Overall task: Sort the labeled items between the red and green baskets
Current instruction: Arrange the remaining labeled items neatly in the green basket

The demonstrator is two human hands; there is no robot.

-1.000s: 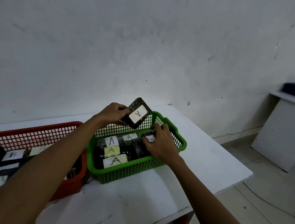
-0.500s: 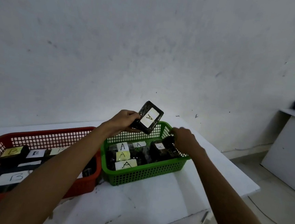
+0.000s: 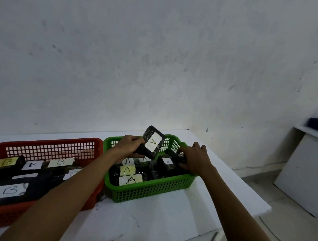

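A-labelled item (image 3: 153, 142) | left hand (image 3: 131, 144) fingers still grip it | right hand (image 3: 195, 158) fingers now lift dark item (image 3: 171, 154)

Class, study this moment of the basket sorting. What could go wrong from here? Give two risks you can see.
1. The left hand grips the tilted A item by one end above the green basket; it might slip and fall.
2. The right hand grips a dark item whose label is hidden, so it could be mis-sorted into the red basket.
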